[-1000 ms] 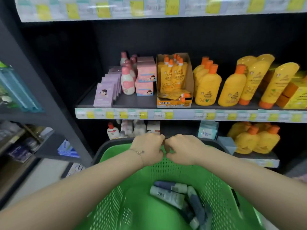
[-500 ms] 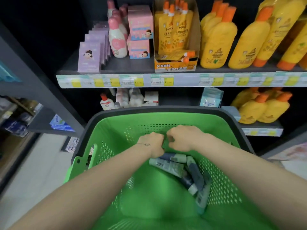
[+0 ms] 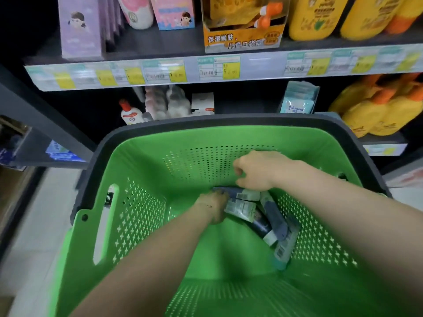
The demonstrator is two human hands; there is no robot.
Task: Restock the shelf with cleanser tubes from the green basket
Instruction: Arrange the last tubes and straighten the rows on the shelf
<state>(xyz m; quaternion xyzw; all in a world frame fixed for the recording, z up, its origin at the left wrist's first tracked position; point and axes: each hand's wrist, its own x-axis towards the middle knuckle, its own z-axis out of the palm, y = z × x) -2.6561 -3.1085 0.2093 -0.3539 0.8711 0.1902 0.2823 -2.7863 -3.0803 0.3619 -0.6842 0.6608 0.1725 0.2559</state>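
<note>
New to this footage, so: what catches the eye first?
The bright green basket fills the foreground, the left hand and right hand reaching into it at a pile of blue-grey cleanser tubes. Behind it, yellow bottles with orange caps crowd the shelves on the right.

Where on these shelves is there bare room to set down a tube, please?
Upper shelf: a bare strip in front of the pink box, between the purple boxes and the orange carton. Lower shelf: a dark gap between the white box and the blue packets. The right ends are crowded with yellow bottles.
</note>
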